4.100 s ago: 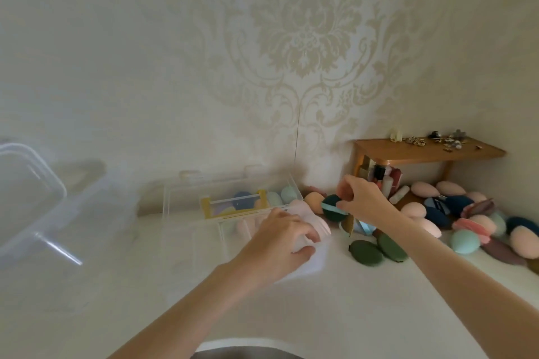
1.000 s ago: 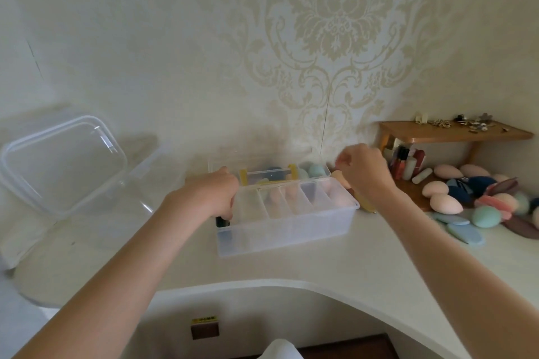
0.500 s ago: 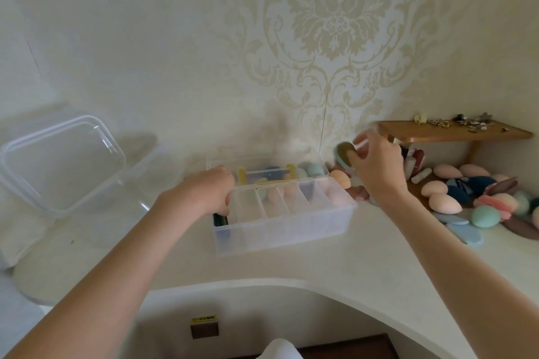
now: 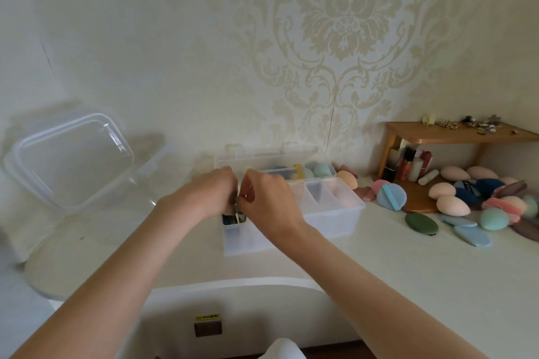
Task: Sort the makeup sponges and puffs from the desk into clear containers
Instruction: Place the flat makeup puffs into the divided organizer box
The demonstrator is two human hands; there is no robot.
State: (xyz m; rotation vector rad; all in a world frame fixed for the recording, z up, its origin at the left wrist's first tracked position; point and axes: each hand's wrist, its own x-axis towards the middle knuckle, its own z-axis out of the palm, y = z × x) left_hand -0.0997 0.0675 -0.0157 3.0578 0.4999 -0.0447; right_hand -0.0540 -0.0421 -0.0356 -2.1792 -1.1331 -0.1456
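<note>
Two forearms reach in from the lower corners and meet at frame centre over the counter (image 4: 408,285); left hand (image 4: 208,197) and right hand (image 4: 267,205) are both curled, fingertips pinched together over the leftmost compartment of the divided tray (image 4: 329,220); a dark green puff (image 4: 233,217) stands on edge in that compartment directly under the fingers, though whether either hand actually grips it cannot be told; the tray's remaining compartments show pale pink shapes through the plastic; just behind it, a second clear box (image 4: 277,159) holds blue, teal and yellow pieces; at left of frame, a large clear lid (image 4: 70,160) leans against the wall; right of the tray, loose sponges and puffs lie on the counter: a green puff (image 4: 421,224), flat blue pads (image 4: 472,235), a round blue puff (image 4: 390,197), a peach sponge (image 4: 347,179), and a mixed pile (image 4: 478,192) of peach, navy, pink and teal pieces at the right edge; behind them, a wooden shelf (image 4: 455,134) carries small trinkets on top, with cosmetic tubes (image 4: 408,167) underneath.
</note>
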